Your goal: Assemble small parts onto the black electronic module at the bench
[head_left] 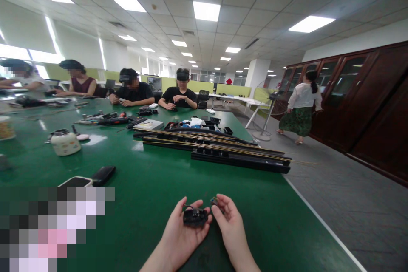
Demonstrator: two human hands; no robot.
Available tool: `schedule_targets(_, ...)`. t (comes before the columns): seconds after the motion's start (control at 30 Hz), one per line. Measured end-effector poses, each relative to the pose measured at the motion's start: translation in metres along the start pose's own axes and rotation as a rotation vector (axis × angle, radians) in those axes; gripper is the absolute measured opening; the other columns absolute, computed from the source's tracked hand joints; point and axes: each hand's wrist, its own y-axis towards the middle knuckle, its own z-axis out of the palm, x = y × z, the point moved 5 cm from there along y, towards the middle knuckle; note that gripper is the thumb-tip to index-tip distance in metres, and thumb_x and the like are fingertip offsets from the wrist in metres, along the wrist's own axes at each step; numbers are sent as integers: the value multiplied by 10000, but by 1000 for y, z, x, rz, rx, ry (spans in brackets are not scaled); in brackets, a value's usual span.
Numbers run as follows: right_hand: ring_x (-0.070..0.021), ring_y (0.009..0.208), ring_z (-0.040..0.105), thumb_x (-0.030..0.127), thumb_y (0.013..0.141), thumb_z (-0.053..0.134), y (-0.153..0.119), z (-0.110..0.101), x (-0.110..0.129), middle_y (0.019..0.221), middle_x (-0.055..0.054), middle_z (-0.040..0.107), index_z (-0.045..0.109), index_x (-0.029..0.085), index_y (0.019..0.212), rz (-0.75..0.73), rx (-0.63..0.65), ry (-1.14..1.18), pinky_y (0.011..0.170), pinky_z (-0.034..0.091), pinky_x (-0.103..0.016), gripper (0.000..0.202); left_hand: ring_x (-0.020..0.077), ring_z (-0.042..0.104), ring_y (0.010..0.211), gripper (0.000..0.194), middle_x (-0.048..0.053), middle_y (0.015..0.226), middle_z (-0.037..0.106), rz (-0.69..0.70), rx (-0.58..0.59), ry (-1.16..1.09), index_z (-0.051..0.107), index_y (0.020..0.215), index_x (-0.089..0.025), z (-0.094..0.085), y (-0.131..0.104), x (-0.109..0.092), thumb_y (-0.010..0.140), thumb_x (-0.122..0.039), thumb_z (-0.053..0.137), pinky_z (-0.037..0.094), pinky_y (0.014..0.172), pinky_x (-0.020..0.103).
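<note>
Near the front of the green table (153, 204), my left hand (186, 231) is turned palm up with a small black plastic housing (195, 217) lying on the palm and fingers. The housing looks open on top, and a short dark wire loops at its upper left. Close beside it, my right hand (230, 219) pinches a tiny part with coloured wires (214, 200) between thumb and forefinger. I cannot make out exactly what that part is. Both hands are raised above the tabletop.
Long black rails (239, 161) and thin brass-coloured rods (204, 138) lie across the table ahead. A white jar (65, 142), a black case (103, 175) and several tools (110, 119) are to the left. Several people sit around the far side; one person (301, 102) walks at right.
</note>
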Motion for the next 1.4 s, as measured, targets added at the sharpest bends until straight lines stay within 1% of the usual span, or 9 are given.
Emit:
schedule_targets(0.13,-218,908,609,320,606,698,1,-4,-3,910,-77,665,573,184,906,0,-33,-9,806,486,-338,352,230,622,705,297,133,811,631,-6,-11,-4,554,861,-151,0,0,0,727,-413,518,464,642,312)
schedule_targets(0.23,-219,905,611,329,602,700,1,-6,-4,905,-76,669,567,184,911,5,-51,-4,820,476,-348,367,232,623,712,288,132,813,632,-8,-13,0,556,855,-147,-1,1,-1,728,-404,516,466,641,313)
schedule_targets(0.47,-232,889,619,351,609,697,1,-6,-2,901,-81,673,568,186,917,10,-70,9,800,483,-366,372,236,628,703,274,126,804,637,-4,-7,11,552,855,-153,-1,0,-1,724,-392,522,467,632,311)
schedule_targets(0.97,-226,927,600,345,648,667,0,-8,-5,951,-86,655,554,177,946,39,-62,0,788,482,-341,361,233,628,701,295,132,811,632,1,1,14,533,876,-152,0,-1,-1,721,-403,530,461,653,310)
schedule_targets(1.4,-227,899,615,343,616,694,1,-8,-2,912,-74,673,598,179,895,31,-69,-4,783,490,-336,338,228,629,709,275,127,810,638,4,-12,13,553,866,-148,-1,0,-1,728,-383,521,465,638,313)
